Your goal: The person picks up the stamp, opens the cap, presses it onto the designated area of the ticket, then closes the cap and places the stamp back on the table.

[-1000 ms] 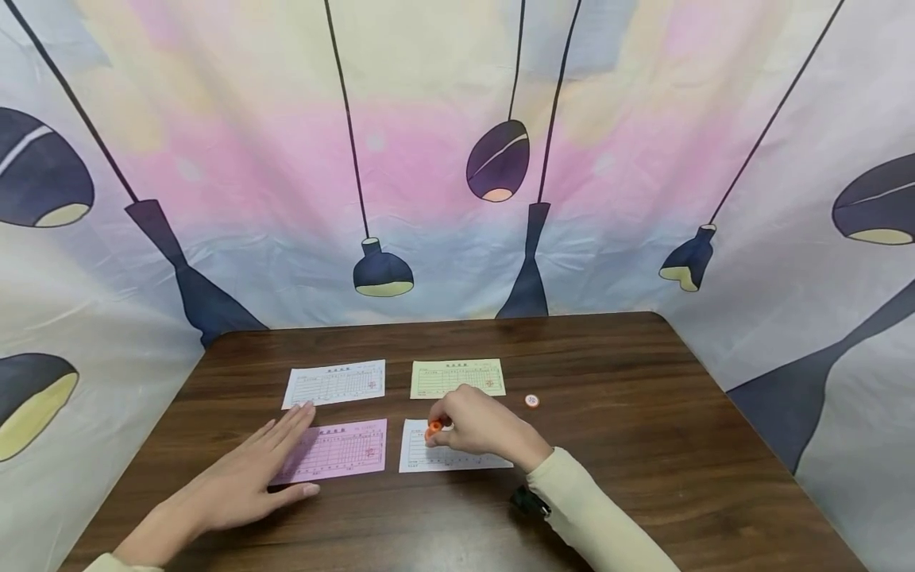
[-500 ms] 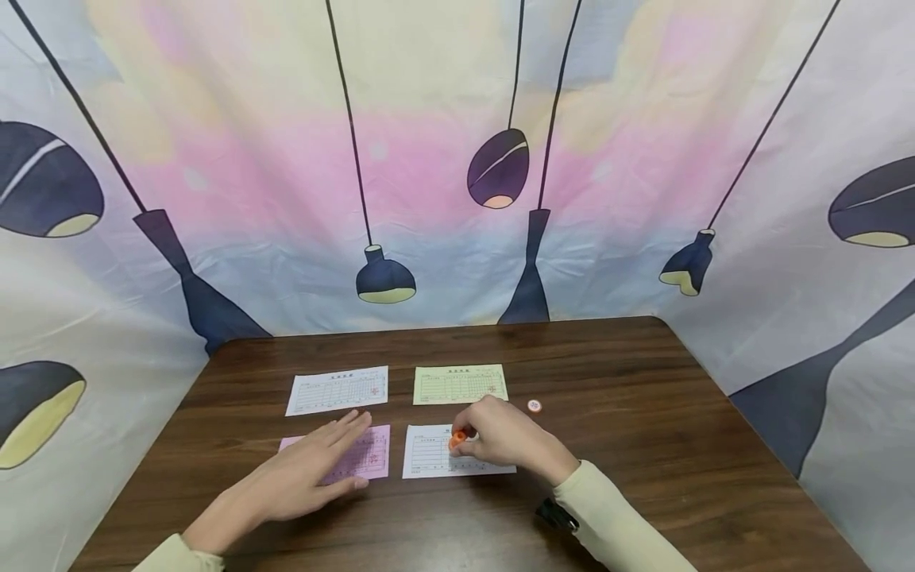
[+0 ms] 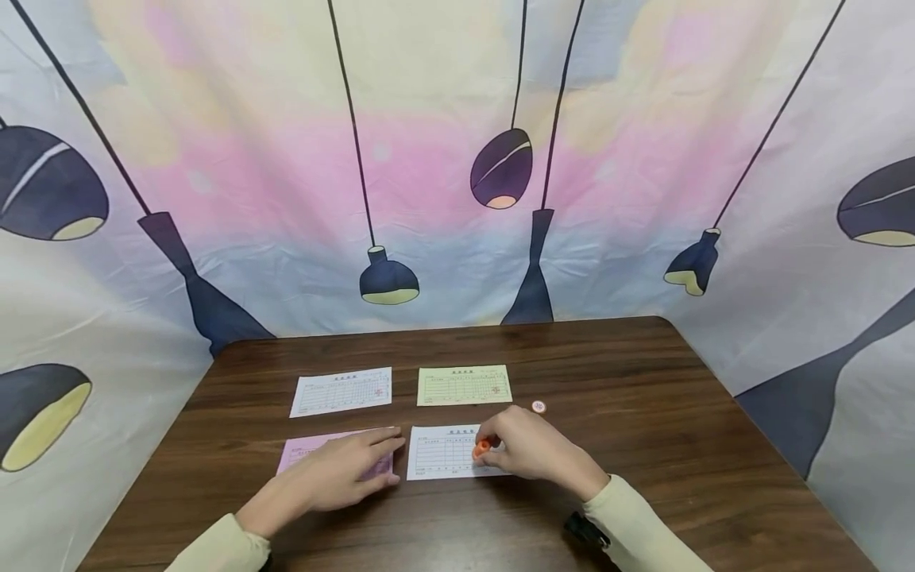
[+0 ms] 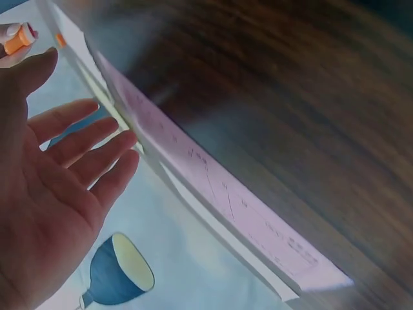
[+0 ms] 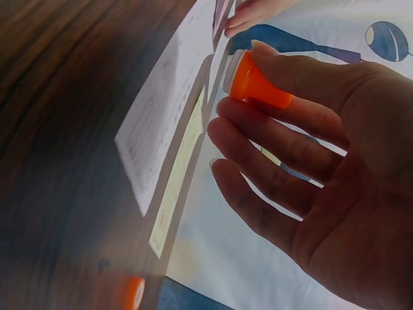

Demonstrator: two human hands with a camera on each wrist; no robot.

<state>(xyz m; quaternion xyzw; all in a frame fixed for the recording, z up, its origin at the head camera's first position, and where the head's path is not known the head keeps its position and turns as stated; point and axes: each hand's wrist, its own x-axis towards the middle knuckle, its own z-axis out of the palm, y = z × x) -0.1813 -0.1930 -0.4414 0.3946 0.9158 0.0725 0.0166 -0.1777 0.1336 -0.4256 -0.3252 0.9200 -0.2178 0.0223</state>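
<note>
My right hand (image 3: pixel 532 445) pinches a small orange stamp (image 3: pixel 482 449) between thumb and fingers over the front white form (image 3: pixel 436 454). In the right wrist view, the stamp (image 5: pixel 258 82) appears raised off the paper. Its reddish face shows on the stamp (image 4: pixel 18 40) in the left wrist view. With fingers extended and nothing held, my left hand (image 3: pixel 336 473) hovers over the pink form (image 3: pixel 303 449), hiding much of it. A red mark (image 3: pixel 496 390) is on the yellow form (image 3: pixel 457 385); another red mark (image 3: pixel 379 392) is on the back white form (image 3: pixel 336 393). My right hand covers the front white form's right part.
An orange-rimmed round cap (image 3: pixel 538 407) lies on the brown wooden table (image 3: pixel 643 445), right of the yellow form. Behind the table hangs a cloth backdrop (image 3: pixel 429 159) printed with lamps. A black band (image 3: pixel 588 530) is at my right wrist.
My left hand has moved right across the pink form to its right edge. My right hand has carried the stamp rightward over the front white form.
</note>
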